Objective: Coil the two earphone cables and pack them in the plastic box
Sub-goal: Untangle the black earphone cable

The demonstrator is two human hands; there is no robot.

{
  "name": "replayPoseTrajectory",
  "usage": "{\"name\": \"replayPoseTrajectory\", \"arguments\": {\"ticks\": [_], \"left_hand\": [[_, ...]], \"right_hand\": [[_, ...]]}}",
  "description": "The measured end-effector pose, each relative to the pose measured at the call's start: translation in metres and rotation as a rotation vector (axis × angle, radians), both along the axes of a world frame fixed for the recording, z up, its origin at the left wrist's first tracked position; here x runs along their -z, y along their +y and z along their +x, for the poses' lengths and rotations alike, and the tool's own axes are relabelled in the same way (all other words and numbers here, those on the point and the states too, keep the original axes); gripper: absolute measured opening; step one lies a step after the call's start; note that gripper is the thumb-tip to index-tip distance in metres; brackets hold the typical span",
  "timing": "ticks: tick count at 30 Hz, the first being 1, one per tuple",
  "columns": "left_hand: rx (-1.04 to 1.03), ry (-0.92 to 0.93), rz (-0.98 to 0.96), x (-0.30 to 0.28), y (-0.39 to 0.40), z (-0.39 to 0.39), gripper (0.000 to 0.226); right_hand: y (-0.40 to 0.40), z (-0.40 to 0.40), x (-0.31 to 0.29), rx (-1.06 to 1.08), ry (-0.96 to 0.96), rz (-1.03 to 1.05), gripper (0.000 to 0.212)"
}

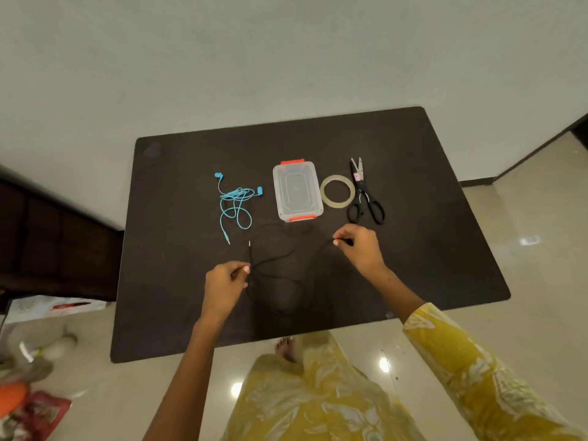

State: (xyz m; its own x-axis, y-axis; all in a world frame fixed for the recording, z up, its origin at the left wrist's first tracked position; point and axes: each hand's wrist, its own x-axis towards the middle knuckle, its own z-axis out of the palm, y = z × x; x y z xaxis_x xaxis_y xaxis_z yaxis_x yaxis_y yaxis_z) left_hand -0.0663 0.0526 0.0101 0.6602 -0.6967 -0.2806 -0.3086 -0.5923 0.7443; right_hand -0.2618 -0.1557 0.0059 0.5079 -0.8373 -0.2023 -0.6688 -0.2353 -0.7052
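Note:
A black earphone cable (280, 256) lies in loose loops on the dark table (413, 249), hard to trace against it. My left hand (224, 286) pinches one part of it near the plug end, and my right hand (359, 246) pinches another part farther right. A blue earphone cable (236, 202) lies tangled and untouched at the left. The clear plastic box (296, 190) with orange clips stands closed between the blue cable and the tape, just beyond my hands.
A roll of clear tape (337, 190) and black scissors (364, 195) lie right of the box. The table's near edge is close to my body. Bags and clutter sit on the floor at the lower left.

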Motion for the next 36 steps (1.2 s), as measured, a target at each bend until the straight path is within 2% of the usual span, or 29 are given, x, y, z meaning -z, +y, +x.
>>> {"name": "replayPoseTrajectory", "arguments": {"ticks": [7,10,18,21,23,25,27,29,32,36], "left_hand": [[0.019,0.045,0.077,0.014,0.007,-0.011,0.019],[0.015,0.056,0.076,0.016,0.009,-0.015,0.019],[0.010,0.047,0.062,0.011,0.016,-0.022,0.018],[0.011,0.054,0.052,0.009,0.019,-0.024,0.018],[0.010,0.044,0.034,0.008,0.021,-0.024,0.017],[0.005,0.014,0.005,0.007,0.021,-0.022,0.017],[0.010,-0.033,-0.038,0.002,0.019,-0.018,0.018],[0.028,-0.098,-0.097,-0.007,0.014,-0.014,0.022],[0.092,-0.130,-0.170,-0.024,-0.001,-0.011,0.033],[0.238,-0.081,-0.274,-0.049,-0.027,-0.013,0.044]], "right_hand": [[0.017,0.026,0.012,-0.111,0.056,-0.125,0.012],[0.041,0.041,0.018,-0.236,0.092,-0.157,0.016],[0.091,0.079,0.051,-0.534,0.413,-0.192,0.035],[0.095,0.080,0.056,-0.575,0.449,-0.222,0.030],[0.093,0.082,0.055,-0.574,0.430,-0.185,0.026],[0.086,0.081,0.047,-0.526,0.360,-0.051,0.019],[0.076,0.077,0.035,-0.437,0.233,0.121,0.012],[0.065,0.070,0.016,-0.395,0.103,0.176,0.016],[0.052,0.062,-0.017,-0.466,0.045,0.010,0.019],[0.045,0.066,-0.060,-0.503,-0.035,-0.148,0.015]]}}
